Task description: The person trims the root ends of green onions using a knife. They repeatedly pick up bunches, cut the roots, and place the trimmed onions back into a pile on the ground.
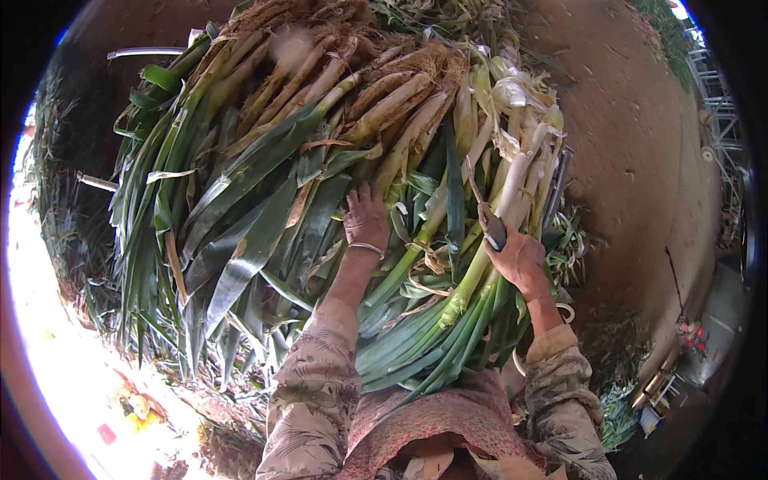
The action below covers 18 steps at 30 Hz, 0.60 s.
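Observation:
A large heap of leeks [264, 150] lies before me, roots towards the top and green leaves hanging towards me. My left hand [366, 217], with a bangle at the wrist, reaches in among the stalks near the middle of the heap; its fingertips are partly hidden, so its hold is unclear. In my right hand [517, 259] is a knife [491, 225] with a thin, brownish blade pointing up and away. That hand rests by the pale stalks of cleaner leeks [517, 180] on the right of the heap. Some peeled husks [510, 93] lie at their root ends.
Brown bare ground [630, 150] spreads to the right. Leafy scraps [570, 240] lie beside the heap's right edge, near a metal bar [559, 186]. Pale bars [99, 182] stick out at the left. Metal racks [714, 90] stand at the far right. Litter and bright sunlight cover the lower left.

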{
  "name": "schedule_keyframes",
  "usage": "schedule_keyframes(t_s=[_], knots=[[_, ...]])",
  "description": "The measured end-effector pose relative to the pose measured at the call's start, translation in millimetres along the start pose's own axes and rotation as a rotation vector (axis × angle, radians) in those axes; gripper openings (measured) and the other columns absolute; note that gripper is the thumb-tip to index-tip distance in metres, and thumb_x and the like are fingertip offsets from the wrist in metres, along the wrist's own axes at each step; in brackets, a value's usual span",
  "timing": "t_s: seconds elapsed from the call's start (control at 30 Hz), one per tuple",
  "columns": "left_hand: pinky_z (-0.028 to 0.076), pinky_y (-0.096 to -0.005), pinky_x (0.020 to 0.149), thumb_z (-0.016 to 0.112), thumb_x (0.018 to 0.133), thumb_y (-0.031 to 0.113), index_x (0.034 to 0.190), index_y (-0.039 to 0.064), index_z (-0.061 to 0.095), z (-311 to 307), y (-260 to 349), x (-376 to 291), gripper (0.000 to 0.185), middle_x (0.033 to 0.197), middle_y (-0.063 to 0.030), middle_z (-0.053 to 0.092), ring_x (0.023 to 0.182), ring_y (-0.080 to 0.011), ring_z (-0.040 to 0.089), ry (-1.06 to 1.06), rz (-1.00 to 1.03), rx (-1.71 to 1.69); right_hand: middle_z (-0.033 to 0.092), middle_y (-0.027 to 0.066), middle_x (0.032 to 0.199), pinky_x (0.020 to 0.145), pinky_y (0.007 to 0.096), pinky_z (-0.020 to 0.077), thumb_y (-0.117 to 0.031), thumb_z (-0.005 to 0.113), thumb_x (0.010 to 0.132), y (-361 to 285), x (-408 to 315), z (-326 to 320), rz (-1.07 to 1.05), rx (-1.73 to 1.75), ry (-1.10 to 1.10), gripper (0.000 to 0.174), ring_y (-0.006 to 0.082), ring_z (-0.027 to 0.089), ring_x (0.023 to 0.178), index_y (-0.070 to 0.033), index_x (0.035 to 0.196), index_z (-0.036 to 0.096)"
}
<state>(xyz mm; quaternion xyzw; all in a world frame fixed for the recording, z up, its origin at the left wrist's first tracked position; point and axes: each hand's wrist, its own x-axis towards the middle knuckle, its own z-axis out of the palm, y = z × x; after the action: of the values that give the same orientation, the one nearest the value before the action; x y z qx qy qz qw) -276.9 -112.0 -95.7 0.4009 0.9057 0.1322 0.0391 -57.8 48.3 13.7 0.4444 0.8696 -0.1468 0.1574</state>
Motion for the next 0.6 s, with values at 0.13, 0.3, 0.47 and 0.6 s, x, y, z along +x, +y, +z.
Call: schedule_keyframes(t_s=[0.13,0.3,0.47,0.6], knots=[[0.048,-0.0463,0.083,0.056,0.081,0.012,0.118,0.007,0.052,5,14,35,0.038,0.116,-0.0134,0.049,0.108,-0.0325,0.048,-0.118,-0.091,0.088,0.066,0.019,0.069,0.064,0.0432,0.0544,-0.043,0.069,0.076,-6,1,0,-0.012,0.005,0.026,0.04,0.036,0.067,0.068,-0.006,0.09,0.064],[0.046,-0.0485,0.085,0.059,0.078,0.015,0.106,0.007,0.054,4,26,44,0.03,0.115,-0.0144,0.05,0.108,-0.0337,0.049,-0.185,-0.065,0.13,0.065,0.018,0.065,0.063,0.0429,0.0547,-0.039,0.07,0.076,9,1,11,-0.016,0.06,0.111,0.035,0.0356,0.067,0.066,-0.007,0.086,0.062],[0.043,-0.0497,0.095,0.067,0.069,0.019,0.113,0.005,0.045,-7,38,3,0.051,0.119,-0.016,0.048,0.116,-0.0363,0.044,-0.399,-0.165,0.053,0.066,0.0178,0.069,0.064,0.0426,0.0547,-0.04,0.068,0.077,12,-2,5,-0.013,0.16,0.118,0.034,0.0354,0.067,0.067,-0.008,0.085,0.062],[0.042,-0.0498,0.095,0.072,0.067,0.029,0.117,0.006,0.045,-24,38,2,0.061,0.127,-0.0164,0.049,0.119,-0.0342,0.046,-0.471,-0.117,0.15,0.067,0.0188,0.074,0.066,0.0442,0.0545,-0.04,0.07,0.075,13,-4,13,-0.042,0.209,0.132,0.034,0.0359,0.067,0.071,-0.009,0.087,0.063]])
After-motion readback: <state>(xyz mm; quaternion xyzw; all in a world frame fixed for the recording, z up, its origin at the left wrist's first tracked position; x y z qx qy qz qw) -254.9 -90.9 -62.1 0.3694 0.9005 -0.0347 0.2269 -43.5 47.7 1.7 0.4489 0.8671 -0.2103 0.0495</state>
